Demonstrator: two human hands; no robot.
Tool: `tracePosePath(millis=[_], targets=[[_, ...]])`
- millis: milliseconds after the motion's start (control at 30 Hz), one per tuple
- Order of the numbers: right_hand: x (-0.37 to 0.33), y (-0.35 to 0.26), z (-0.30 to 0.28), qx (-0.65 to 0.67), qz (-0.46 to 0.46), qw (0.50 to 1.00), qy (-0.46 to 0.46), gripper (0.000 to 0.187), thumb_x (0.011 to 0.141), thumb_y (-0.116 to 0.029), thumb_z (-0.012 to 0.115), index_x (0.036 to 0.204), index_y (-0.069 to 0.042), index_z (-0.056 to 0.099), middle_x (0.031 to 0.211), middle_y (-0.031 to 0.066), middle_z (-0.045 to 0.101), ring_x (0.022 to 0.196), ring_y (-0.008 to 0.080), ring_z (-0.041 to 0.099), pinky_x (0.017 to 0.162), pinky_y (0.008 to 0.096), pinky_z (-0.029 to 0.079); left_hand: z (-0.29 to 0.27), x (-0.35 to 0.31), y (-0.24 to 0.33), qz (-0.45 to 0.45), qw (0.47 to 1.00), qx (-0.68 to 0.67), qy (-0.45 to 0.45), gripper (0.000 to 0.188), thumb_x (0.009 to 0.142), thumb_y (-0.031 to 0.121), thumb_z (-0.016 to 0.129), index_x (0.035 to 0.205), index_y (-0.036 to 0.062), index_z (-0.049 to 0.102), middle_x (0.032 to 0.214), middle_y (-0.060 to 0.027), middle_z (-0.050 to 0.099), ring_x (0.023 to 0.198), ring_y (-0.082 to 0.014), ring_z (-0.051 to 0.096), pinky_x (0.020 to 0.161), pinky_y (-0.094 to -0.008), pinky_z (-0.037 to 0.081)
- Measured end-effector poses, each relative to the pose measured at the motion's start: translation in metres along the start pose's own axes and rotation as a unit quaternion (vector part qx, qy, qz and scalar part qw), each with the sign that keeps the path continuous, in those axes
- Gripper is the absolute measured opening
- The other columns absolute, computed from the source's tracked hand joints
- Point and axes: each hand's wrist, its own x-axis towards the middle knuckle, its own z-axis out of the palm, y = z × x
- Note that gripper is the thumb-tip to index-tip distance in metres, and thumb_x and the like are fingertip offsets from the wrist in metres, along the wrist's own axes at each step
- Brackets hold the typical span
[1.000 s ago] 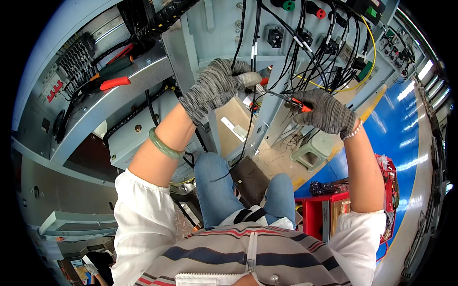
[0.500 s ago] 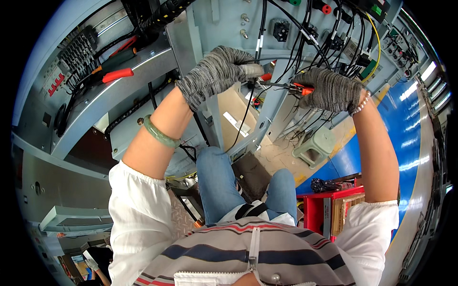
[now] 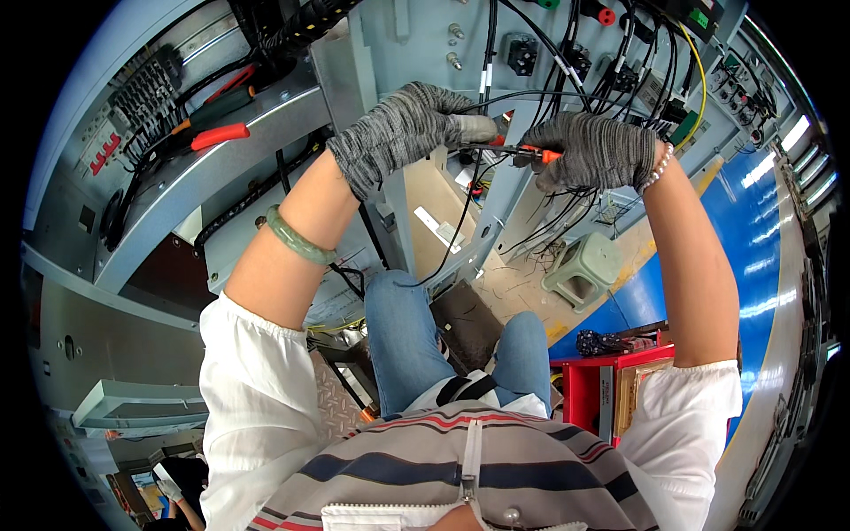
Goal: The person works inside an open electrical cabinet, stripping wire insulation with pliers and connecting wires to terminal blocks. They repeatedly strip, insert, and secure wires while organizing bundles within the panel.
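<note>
Garment (image 3: 443, 482), striped, along the lower edge, nearest to view; white sleeves (image 3: 266, 398) on either side, denim-clad knees (image 3: 403, 345) lower down between the forearms. Green bangle (image 3: 297, 237) on the left forearm, beaded bracelet (image 3: 657, 170) at the right wrist.

Beyond these, left hand (image 3: 412, 128) in grey knit glove: thumb and fingers pressed together, apparently pinching a black wire (image 3: 531, 92), arched rightward above the gap between the gloves. Right hand (image 3: 593, 150), likewise gloved, wrapped around pliers (image 3: 551, 157) with orange-red handles; nose directed left, close to the left fingertips. Cannot tell whether jaws parted or biting, nor whether in contact with the wire.

Step in hand, by judgement: plier work on a single lead, held steady at left, worked from right. Next move, by judgement: calls for a firm left pinch, nose squared to the lead, and clearance from neighbouring wires.

Farther off, pale cabinet panel (image 3: 425, 66) with black connector block (image 3: 521, 55) and, to the right, yellow wire (image 3: 704, 84); at left, red-handled tool (image 3: 220, 135) on a metal ledge (image 3: 274, 111). Pale green stool (image 3: 584, 265) and red cart (image 3: 584, 398) at right; blue floor (image 3: 753, 212) beyond.
</note>
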Motion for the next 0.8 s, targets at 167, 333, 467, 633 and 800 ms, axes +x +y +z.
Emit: tracePosePath(millis=[167,333,467,633,800], targets=[[0.0,0.001,0.0,-0.011,-0.029,0.999,0.013,0.043,0.065,-0.03,0.064,0.094,0.001,0.061,0.071,0.0108,0.059,0.065,0.0209,0.056,0.063,0.0333,0.048,0.001,-0.001,0.003,-0.014,1.0,-0.021,-0.002,0.039,0.078,0.045,0.061,0.092,0.0091,0.068,0.071,0.0,0.058,0.061,-0.0078,0.044,0.051,-0.0237,0.038],[0.004,0.003,0.001,-0.028,-0.037,0.999,0.018,0.042,0.066,-0.03,0.065,0.096,-0.001,0.063,0.067,0.0096,0.059,0.06,0.0199,0.054,0.059,0.0328,0.046,0.001,0.002,0.002,-0.012,1.0,-0.016,-0.015,0.036,0.078,0.042,0.06,0.091,0.0092,0.068,0.071,0.0003,0.059,0.062,-0.0076,0.046,0.051,-0.0233,0.038],[0.005,0.002,0.002,-0.012,-0.055,0.998,0.027,0.04,0.067,-0.031,0.066,0.094,-0.001,0.064,0.062,0.0087,0.058,0.056,0.0192,0.052,0.055,0.0332,0.044,0.002,0.007,-0.014,0.041,0.999,-0.016,-0.004,0.036,0.078,0.042,0.06,0.091,0.01,0.068,0.07,0.0013,0.059,0.06,-0.0063,0.046,0.05,-0.0216,0.037],[0.007,0.008,0.004,-0.026,-0.051,0.998,0.033,0.04,0.067,-0.031,0.066,0.093,-0.001,0.064,0.061,0.0087,0.056,0.055,0.0188,0.052,0.054,0.0327,0.045,0.002,-0.002,0.005,-0.017,1.0,-0.021,-0.001,0.037,0.078,0.045,0.06,0.091,0.0103,0.068,0.068,0.0019,0.058,0.055,-0.0049,0.042,0.046,-0.0203,0.034],[0.006,-0.002,0.0,-0.026,0.006,1.0,-0.008,0.043,0.064,-0.027,0.066,0.099,-0.002,0.06,0.078,0.0129,0.061,0.072,0.0234,0.058,0.071,0.0345,0.048,0.003,0.0,-0.002,-0.004,1.0,-0.023,0.007,0.039,0.077,0.046,0.06,0.089,0.0101,0.068,0.067,0.0019,0.058,0.053,-0.0051,0.041,0.044,-0.0208,0.032]])
